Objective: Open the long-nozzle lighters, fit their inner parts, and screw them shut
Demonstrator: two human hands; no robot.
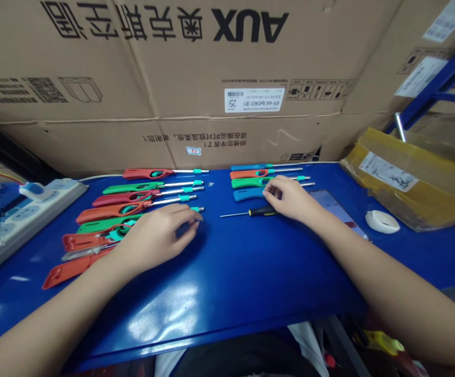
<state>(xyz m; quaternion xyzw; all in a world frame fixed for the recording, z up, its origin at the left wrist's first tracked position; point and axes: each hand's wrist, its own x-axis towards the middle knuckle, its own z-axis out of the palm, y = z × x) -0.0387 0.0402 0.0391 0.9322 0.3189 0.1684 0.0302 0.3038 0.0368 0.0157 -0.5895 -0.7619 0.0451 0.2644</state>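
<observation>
My left hand (160, 238) hovers over the ends of the left row of long-necked lighters, fingers curled with thumb and fingertips close together; anything between them is too small to make out. Under its wrist lies an opened orange lighter shell (80, 267), partly hidden. Above it are a green lighter (97, 224), an orange lighter (101, 211) and several more. My right hand (288, 196) has its fingertips closed at the blue lighter (246, 195), the nearest in the right row. A screwdriver (261, 212) with a black and yellow handle lies partly beneath that hand.
Small metal bits (210, 183) lie between the rows. A flat-screened device (337, 212), a white oval dish (382, 222) and a yellow-taped box (408, 183) are on the right. A power strip (31, 217) runs along the left. A large carton (188, 68) stands behind the blue table (227, 283).
</observation>
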